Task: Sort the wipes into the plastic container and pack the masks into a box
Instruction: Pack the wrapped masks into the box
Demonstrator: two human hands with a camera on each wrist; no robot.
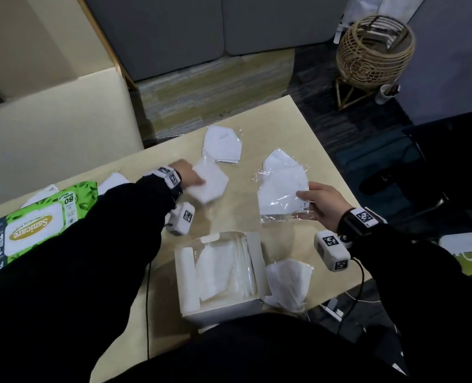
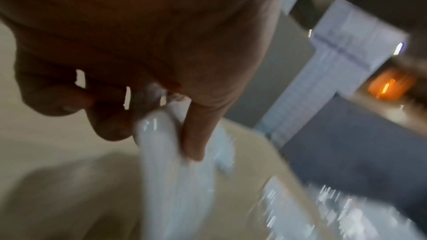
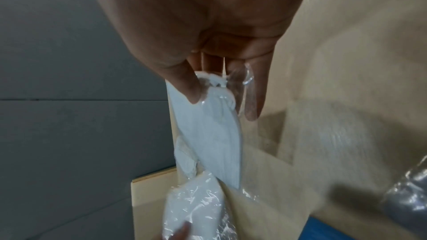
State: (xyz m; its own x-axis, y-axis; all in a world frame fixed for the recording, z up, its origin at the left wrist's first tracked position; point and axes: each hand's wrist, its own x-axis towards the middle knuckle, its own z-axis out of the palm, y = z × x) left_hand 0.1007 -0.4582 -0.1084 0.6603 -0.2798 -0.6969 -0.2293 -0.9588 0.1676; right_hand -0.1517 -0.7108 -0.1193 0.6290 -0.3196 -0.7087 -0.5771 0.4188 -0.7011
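My left hand (image 1: 186, 175) pinches a white mask in clear wrap (image 1: 208, 185) at mid-table; the left wrist view shows thumb and fingers closed on that wrapped mask (image 2: 175, 161). My right hand (image 1: 319, 204) pinches the near corner of another wrapped mask (image 1: 282, 189), held edge-on in the right wrist view (image 3: 212, 134). An open white box (image 1: 188, 275) with several masks inside stands at the table's near edge. A further wrapped mask (image 1: 223, 146) lies farther back, and a loose one (image 1: 290, 283) lies right of the box. A green wipes pack (image 1: 33, 228) lies at the left.
The light wooden table (image 1: 298, 128) ends close on the right, with dark carpet beyond. More white packets (image 1: 113, 182) lie behind the wipes pack. A cream chair (image 1: 58, 128) stands behind the table on the left and a wicker basket (image 1: 373, 53) sits on the floor.
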